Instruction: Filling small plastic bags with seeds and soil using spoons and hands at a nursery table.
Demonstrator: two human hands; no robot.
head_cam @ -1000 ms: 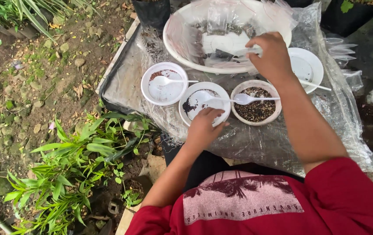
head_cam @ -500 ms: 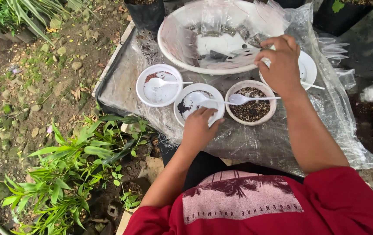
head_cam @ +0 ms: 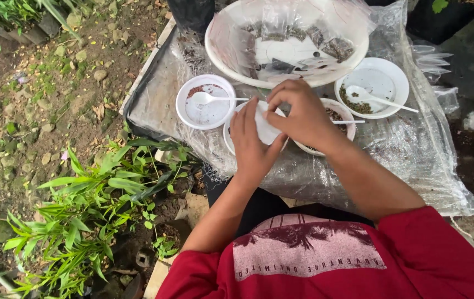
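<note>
My left hand (head_cam: 253, 143) and my right hand (head_cam: 302, 113) meet over the middle small white bowl (head_cam: 230, 133), both pinching a small clear plastic packet (head_cam: 264, 124). The hands hide most of that bowl. Right behind them a bowl of dark seeds (head_cam: 343, 115) with a white spoon (head_cam: 347, 122) shows at its right side. Further back stands a large white basin (head_cam: 231, 61) holding several small clear packets with dark seeds.
A small white bowl with a spoon (head_cam: 206, 101) sits left; another with a spoon and some seeds (head_cam: 372, 87) sits right. All rest on a clear plastic sheet (head_cam: 403, 160) over a dark tray. Green plants (head_cam: 82, 199) and stony soil lie left.
My right hand came back from the large basin to the middle bowl and joined my left hand on a small clear packet. The view shifted slightly.
</note>
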